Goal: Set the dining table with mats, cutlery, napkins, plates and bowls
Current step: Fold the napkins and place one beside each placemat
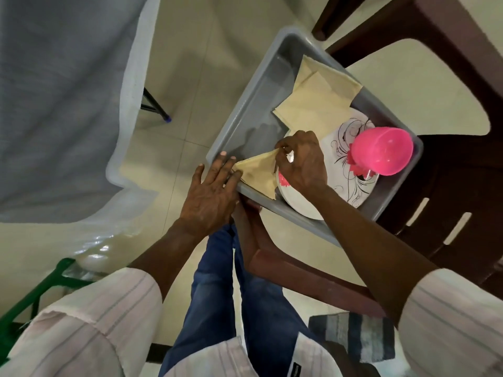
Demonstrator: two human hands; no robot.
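Note:
A grey plastic tub [246, 115] rests on a brown chair. Inside lie folded cream napkins [315, 102], a stack of white floral plates [351, 172] and a pink plastic bowl [381, 152] tipped on its side on the plates. My right hand [300, 159] pinches the corner of one cream napkin [258, 171] at the tub's near rim. My left hand [211, 194] lies flat with fingers spread, its fingertips touching the same napkin's lower edge and the tub rim.
The dining table [62, 104] under a grey-white cloth and clear plastic cover fills the left. The brown plastic chair [446, 63] holds the tub at right. A green chair [40, 289] is at lower left, a striped floor mat [353, 338] at lower right.

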